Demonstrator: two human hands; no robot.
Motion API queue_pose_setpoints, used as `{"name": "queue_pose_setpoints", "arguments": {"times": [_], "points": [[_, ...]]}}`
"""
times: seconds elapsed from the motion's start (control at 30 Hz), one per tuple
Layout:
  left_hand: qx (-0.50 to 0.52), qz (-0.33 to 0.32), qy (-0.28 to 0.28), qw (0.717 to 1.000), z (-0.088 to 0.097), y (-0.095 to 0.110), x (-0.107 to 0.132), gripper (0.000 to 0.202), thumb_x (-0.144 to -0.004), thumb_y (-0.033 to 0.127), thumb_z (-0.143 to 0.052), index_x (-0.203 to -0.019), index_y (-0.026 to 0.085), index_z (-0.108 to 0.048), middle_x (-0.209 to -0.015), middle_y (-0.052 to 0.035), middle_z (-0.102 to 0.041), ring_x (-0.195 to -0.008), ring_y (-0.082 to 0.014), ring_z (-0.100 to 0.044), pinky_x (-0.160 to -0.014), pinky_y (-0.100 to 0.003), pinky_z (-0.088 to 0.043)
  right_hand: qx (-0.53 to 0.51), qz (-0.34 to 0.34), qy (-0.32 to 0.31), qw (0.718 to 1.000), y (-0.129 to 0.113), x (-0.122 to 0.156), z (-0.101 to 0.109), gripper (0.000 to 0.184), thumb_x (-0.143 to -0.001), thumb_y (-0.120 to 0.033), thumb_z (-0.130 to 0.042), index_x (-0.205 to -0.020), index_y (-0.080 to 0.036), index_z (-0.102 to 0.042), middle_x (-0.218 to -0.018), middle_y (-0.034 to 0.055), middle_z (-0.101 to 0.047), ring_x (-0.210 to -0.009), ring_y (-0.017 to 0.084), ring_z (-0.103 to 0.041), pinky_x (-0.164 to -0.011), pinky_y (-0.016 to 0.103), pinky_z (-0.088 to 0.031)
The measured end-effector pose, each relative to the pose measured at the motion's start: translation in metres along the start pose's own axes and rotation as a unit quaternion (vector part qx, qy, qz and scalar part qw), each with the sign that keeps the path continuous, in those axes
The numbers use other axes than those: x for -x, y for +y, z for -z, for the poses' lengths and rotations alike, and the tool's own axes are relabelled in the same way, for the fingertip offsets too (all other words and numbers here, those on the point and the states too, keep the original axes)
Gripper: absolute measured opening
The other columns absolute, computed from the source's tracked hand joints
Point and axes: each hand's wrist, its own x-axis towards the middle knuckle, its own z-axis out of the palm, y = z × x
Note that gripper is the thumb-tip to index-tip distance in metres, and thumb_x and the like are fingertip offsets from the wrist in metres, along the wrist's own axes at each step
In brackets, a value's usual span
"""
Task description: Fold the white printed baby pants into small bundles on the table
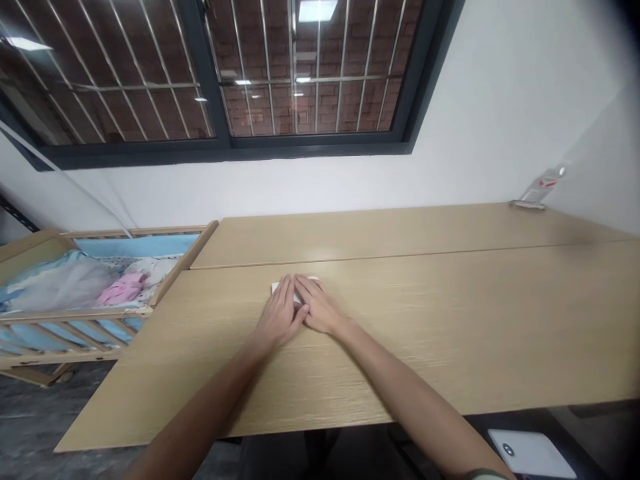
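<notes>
Both hands lie side by side on the wooden tabletop, over a small flat white piece that looks like paper. My left hand rests on its left part with the fingers stretched forward. On its right part lies my right hand, fingers also extended and angled inward. The fingertips meet or nearly meet at the far side, and the thumbs come together nearer to me. Only edges of the white piece show; the hands hide the rest.
A wooden crib with blue lining and pink cloth stands left of the table. A clear plastic item sits in the far right corner. Below the front edge at right lies a white phone-like object. A barred window is behind.
</notes>
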Motion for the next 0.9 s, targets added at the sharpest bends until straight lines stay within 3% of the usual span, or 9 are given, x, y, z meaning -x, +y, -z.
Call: {"name": "queue_pose_setpoints", "arguments": {"times": [0.13,0.33,0.6,0.7,0.8,0.9], "points": [[-0.038,0.024,-0.042,0.998,-0.013,0.000,0.006,0.076,-0.102,0.055,-0.028,-0.156,0.003,-0.020,-0.161,-0.0253,-0.030,-0.154,-0.0327,-0.019,-0.122,-0.053,-0.028,0.036,-0.004,-0.063,0.997,0.004,0.002,-0.008,0.061,-0.103,-0.041,-0.033,-0.157,-0.012,-0.033,-0.160,0.0155,-0.038,-0.152,0.025,-0.027,-0.125,0.049,-0.020],[-0.076,0.062,-0.038,0.994,-0.015,-0.001,0.011,0.081,-0.101,0.059,-0.028,-0.154,-0.002,-0.025,-0.161,-0.0295,-0.026,-0.153,-0.0353,-0.019,-0.122,-0.054,-0.027,0.036,-0.027,-0.073,0.996,0.005,0.004,-0.007,0.064,-0.105,-0.047,-0.030,-0.158,-0.011,-0.029,-0.163,0.0146,-0.029,-0.155,0.024,-0.018,-0.127,0.048,-0.015],[-0.064,0.111,-0.025,0.991,-0.017,-0.016,0.021,0.086,-0.099,0.063,-0.031,-0.154,-0.002,-0.021,-0.158,-0.0334,-0.028,-0.151,-0.0395,-0.023,-0.119,-0.058,-0.029,-0.035,-0.090,-0.072,0.993,0.013,0.013,-0.003,0.075,-0.101,-0.057,-0.036,-0.160,-0.013,-0.024,-0.165,0.0173,-0.021,-0.154,0.029,-0.018,-0.125,0.052,-0.019],[-0.060,0.099,-0.031,0.993,-0.015,-0.021,0.024,0.083,-0.100,0.062,-0.031,-0.155,0.000,-0.021,-0.159,-0.0319,-0.028,-0.152,-0.0387,-0.022,-0.119,-0.057,-0.029,-0.049,-0.109,-0.083,0.989,0.018,0.016,0.002,0.082,-0.099,-0.064,-0.036,-0.161,-0.013,-0.021,-0.166,0.0185,-0.018,-0.155,0.031,-0.016,-0.124,0.053,-0.019],[-0.064,0.072,-0.013,0.995,-0.006,-0.021,0.020,0.084,-0.098,0.062,-0.036,-0.154,0.000,-0.022,-0.160,-0.0316,-0.027,-0.152,-0.0396,-0.021,-0.119,-0.057,-0.026,-0.050,-0.084,-0.070,0.993,0.018,0.017,0.011,0.084,-0.098,-0.066,-0.039,-0.161,-0.013,-0.020,-0.167,0.0195,-0.015,-0.156,0.032,-0.011,-0.124,0.054,-0.017],[-0.045,0.024,-0.017,0.999,0.010,-0.021,0.012,0.077,-0.096,0.061,-0.043,-0.152,0.009,-0.030,-0.155,-0.0253,-0.041,-0.144,-0.0356,-0.038,-0.115,-0.053,-0.032,-0.047,-0.035,-0.031,0.998,0.016,0.015,0.024,0.081,-0.095,-0.063,-0.050,-0.158,-0.017,-0.030,-0.167,0.0182,-0.017,-0.154,0.035,-0.014,-0.122,0.056,-0.021]]}}
